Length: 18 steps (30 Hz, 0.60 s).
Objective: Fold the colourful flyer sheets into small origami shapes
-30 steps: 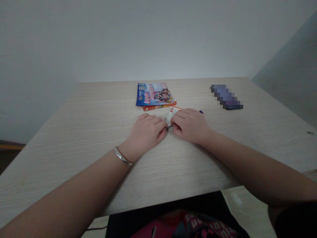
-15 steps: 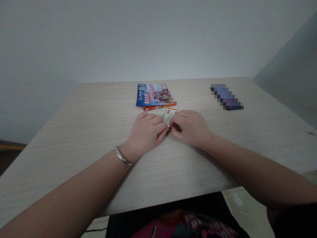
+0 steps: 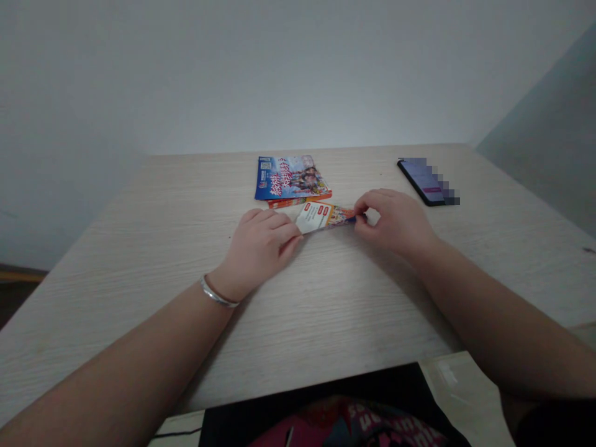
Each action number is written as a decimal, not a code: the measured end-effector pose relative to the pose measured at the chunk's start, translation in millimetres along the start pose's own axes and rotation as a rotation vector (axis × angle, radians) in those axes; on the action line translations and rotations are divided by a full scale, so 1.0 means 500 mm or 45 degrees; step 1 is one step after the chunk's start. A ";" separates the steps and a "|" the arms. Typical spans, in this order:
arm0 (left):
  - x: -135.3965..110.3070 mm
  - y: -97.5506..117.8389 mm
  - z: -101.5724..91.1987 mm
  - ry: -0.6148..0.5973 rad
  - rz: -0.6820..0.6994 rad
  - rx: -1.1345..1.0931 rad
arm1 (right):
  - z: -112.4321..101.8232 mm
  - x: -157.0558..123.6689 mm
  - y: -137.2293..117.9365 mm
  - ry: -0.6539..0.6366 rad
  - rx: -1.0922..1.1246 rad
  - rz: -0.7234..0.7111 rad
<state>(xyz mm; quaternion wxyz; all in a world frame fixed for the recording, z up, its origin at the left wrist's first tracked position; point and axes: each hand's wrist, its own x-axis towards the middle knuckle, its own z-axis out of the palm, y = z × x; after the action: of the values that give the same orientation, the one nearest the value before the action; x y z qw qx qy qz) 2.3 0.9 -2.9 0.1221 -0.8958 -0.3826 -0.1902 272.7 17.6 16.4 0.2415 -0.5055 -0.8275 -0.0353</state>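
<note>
A narrow printed paper strip [image 3: 322, 216], white and orange with red labels, lies across the light wooden table [image 3: 139, 248] between my hands. My left hand [image 3: 261, 247], with a silver bracelet on the wrist, pinches the strip's left end with curled fingers. My right hand [image 3: 395, 222] pinches its right end between thumb and fingertips. The strip is stretched almost flat just above the tabletop. Right behind it sits a small stack of blue and orange booklets [image 3: 289, 179].
A dark phone [image 3: 421, 180] lies at the table's back right. White walls close the table in at the back and both sides. The table's front edge runs just above my lap.
My hands were pressed together over the folded strip. They have now drawn apart, the right hand moving right, and the strip has opened out between them.
</note>
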 end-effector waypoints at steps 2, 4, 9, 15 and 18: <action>-0.002 -0.004 0.000 -0.007 -0.020 -0.013 | -0.001 -0.001 0.012 0.016 -0.005 0.048; -0.005 -0.010 0.001 -0.014 -0.059 -0.039 | 0.000 -0.001 0.024 0.045 0.027 0.111; -0.003 -0.022 0.009 -0.006 -0.113 -0.162 | 0.014 -0.003 0.028 0.148 0.294 0.203; -0.001 -0.018 0.013 0.022 -0.100 -0.234 | 0.042 -0.005 -0.015 0.008 0.348 -0.041; -0.002 -0.011 0.015 0.062 -0.139 -0.240 | 0.054 -0.003 -0.025 -0.032 0.335 -0.155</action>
<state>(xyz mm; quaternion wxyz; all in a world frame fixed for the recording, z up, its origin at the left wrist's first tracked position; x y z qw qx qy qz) -0.6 7.0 -9.3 0.0361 -0.8762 -0.4083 -0.2534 252.6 18.3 -5.7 0.2927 -0.4188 -0.8571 0.0651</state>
